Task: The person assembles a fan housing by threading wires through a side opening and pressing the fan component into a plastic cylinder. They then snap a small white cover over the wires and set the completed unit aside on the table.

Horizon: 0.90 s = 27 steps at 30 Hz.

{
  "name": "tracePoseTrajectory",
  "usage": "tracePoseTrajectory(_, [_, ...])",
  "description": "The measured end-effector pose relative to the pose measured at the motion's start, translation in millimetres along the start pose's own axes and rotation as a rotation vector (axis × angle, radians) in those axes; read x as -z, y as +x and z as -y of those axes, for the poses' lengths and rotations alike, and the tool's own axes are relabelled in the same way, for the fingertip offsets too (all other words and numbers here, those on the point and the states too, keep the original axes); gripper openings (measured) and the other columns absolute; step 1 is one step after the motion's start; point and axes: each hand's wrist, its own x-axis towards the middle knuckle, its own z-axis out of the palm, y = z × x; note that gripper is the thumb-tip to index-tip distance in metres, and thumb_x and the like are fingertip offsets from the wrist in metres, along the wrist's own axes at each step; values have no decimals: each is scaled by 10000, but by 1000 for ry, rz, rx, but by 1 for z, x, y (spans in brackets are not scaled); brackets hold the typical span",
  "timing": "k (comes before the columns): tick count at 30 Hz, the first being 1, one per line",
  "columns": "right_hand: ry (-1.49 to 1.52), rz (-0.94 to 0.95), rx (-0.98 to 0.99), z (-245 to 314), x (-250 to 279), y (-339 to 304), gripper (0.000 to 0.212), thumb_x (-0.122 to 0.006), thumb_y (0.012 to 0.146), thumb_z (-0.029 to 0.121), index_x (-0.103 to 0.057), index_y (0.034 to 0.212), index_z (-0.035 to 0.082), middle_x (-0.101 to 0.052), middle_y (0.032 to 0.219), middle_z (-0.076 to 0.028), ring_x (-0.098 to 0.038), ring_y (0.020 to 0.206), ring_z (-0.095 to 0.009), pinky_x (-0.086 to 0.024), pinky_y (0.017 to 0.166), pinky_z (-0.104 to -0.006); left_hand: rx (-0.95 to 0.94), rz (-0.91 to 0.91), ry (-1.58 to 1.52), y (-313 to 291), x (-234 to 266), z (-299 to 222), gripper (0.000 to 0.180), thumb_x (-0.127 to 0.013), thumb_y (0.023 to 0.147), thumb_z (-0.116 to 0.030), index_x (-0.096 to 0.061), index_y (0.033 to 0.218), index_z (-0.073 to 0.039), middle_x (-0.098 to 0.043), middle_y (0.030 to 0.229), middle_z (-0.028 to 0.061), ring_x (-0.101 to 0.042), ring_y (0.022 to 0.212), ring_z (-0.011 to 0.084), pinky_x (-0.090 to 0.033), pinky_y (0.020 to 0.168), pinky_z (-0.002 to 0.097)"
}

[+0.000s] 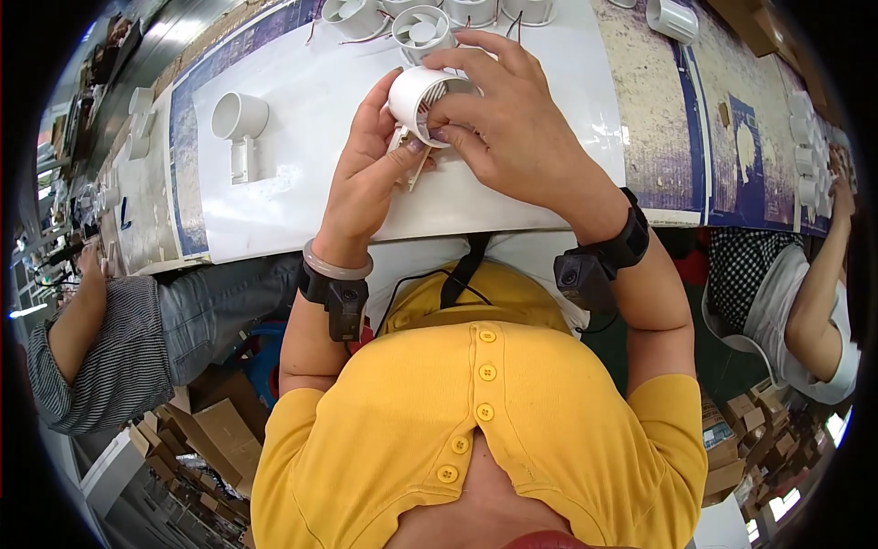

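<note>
A white round plastic housing [416, 90], with a grilled inside and a narrow bracket [413, 174] below it, is held just above the white sheet. My left hand [370, 174] grips it from the left, with the thumb low near the bracket. My right hand [512, 114] reaches over from the right. Its thumb and index finger are pinched at the housing's open mouth, and whatever is between them is hidden. Another white housing with a bracket [240, 117] stands to the left. Just beyond my hands is a white fan [422, 29] with its blades showing.
Several more white fans [350, 13] with thin red and black wires line the far side of the white sheet [302, 110]. A white cup-shaped part [672, 20] lies at the far right. Co-workers sit on both sides, a hand [842, 195] showing at right. Cardboard boxes [219, 439] stand behind.
</note>
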Motion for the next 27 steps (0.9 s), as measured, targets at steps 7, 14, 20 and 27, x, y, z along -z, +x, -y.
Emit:
tracePoseTrajectory(7, [-102, 30, 288, 2, 30, 6, 450, -702, 829, 265, -470, 1195, 144, -545, 1292, -71, -433, 1259, -321, -318, 1081, -469, 51, 6, -79, 0, 7, -4, 672, -521, 922, -16, -196, 1507, -80, -523, 1247, 119, -583, 1042, 180, -530, 779, 281])
tracePoseTrajectory(14, [-144, -657, 637, -29, -27, 22, 372, -662, 863, 157, -480, 1186, 128, -571, 1240, -71, -501, 1189, -286, -400, 1017, -427, -14, 75, -98, 6, 5, 7, 678, -522, 940, -31, -167, 1516, -75, -526, 1235, 126, -590, 1014, 181, -543, 732, 283])
tracePoseTrajectory(20, [-69, -30, 122, -1, 11, -5, 153, -722, 759, 121, -735, 910, 143, -562, 1324, -18, -429, 1278, -280, -336, 1047, -400, -27, 75, -32, 1, 3, 6, 687, -527, 950, -38, -141, 1519, -58, -505, 1283, 138, -573, 1045, 171, -543, 735, 278])
tracePoseTrajectory(27, [-9, -3, 102, -9, 12, -5, 154, -723, 768, 138, -737, 921, 145, -554, 1331, -19, -435, 1270, -283, -339, 1045, -399, 3, 73, -74, 1, -1, 5, 687, -517, 955, -39, -125, 1519, -47, -487, 1313, 138, -560, 1066, 161, -540, 743, 271])
